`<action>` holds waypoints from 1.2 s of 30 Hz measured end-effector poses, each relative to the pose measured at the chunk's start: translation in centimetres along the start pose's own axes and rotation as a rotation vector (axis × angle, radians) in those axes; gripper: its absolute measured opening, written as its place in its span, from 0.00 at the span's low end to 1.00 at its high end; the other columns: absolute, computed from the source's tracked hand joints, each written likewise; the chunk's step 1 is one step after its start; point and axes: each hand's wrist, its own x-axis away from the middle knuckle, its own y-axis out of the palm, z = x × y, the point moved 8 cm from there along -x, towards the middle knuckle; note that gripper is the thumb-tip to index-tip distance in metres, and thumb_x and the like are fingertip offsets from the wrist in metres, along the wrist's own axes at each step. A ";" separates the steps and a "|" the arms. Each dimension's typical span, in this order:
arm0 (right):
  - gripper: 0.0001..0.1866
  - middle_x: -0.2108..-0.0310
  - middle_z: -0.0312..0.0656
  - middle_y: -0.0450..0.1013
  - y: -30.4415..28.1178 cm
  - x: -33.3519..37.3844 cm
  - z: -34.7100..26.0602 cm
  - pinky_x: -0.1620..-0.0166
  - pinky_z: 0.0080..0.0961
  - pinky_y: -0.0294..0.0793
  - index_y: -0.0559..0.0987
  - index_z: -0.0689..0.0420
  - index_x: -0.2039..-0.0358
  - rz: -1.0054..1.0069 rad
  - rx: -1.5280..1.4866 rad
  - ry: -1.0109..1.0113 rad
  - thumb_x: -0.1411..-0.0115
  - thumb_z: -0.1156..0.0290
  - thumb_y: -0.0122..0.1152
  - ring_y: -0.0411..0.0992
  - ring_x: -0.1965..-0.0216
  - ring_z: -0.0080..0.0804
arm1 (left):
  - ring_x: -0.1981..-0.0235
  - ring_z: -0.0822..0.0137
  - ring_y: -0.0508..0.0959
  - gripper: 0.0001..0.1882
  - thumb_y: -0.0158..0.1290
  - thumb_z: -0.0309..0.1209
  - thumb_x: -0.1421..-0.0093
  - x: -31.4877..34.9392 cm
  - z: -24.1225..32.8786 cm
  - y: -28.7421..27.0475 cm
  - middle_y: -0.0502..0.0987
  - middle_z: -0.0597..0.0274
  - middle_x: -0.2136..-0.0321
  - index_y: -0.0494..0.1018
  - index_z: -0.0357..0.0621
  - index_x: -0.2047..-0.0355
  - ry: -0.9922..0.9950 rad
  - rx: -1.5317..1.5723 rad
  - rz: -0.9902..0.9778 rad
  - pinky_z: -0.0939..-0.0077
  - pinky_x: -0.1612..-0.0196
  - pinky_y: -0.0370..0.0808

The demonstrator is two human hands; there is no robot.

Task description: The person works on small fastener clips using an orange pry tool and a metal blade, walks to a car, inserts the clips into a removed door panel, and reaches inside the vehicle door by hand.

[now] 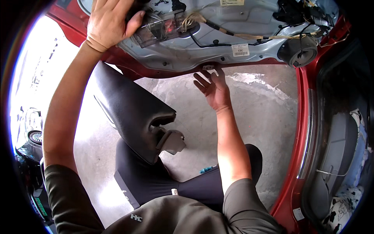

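A red car door (144, 72) stands before me, its grey metal inner panel (156, 58) bare. My left hand (109, 25) is at the panel's upper left, thumb held apart and fingers stretched upward; their tips are cut off by the picture's top edge. Beside its thumb is a clear plastic-covered opening (154, 33) with a small red glow. My right hand (217, 89) is raised under the door's bottom edge, palm up and fingers apart, near a small pale piece (208, 67) on that edge. I see nothing held in it.
A black padded panel (132, 109) with a grey plastic bracket (172, 142) leans on my leg. A teal-handled tool (206, 169) lies by my thigh. Tan wiring (241, 36) runs to a round speaker (302, 54). The red door sill (302, 136) and grey seat (331, 167) are at right.
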 end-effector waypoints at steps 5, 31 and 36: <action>0.35 0.35 0.49 0.68 1.0 0.1 2.0 0.35 0.55 0.76 0.62 0.31 0.27 -0.080 -0.438 -0.029 0.31 0.57 0.65 0.68 0.32 0.54 | 0.51 0.44 0.78 0.22 0.52 0.44 0.36 0.1 0.1 0.2 0.77 0.48 0.55 0.76 0.40 0.52 -0.020 -0.029 -0.010 0.36 0.34 0.66; 0.18 0.71 0.32 0.70 0.4 -3.2 1.5 0.78 0.21 0.56 0.73 0.58 0.50 0.603 -0.077 -0.183 0.27 0.57 0.63 0.62 0.79 0.18 | 0.52 0.45 0.78 0.17 0.51 0.44 0.35 0.2 0.1 0.4 0.77 0.50 0.57 0.78 0.45 0.56 -0.010 -0.032 0.025 0.37 0.36 0.67; 0.18 0.66 0.35 0.72 0.1 -3.3 1.6 0.73 0.21 0.69 0.72 0.61 0.50 0.592 0.097 -0.227 0.29 0.60 0.64 0.68 0.72 0.20 | 0.53 0.45 0.78 0.17 0.51 0.44 0.34 0.5 0.1 0.3 0.77 0.50 0.58 0.78 0.44 0.57 -0.002 -0.014 0.034 0.37 0.37 0.68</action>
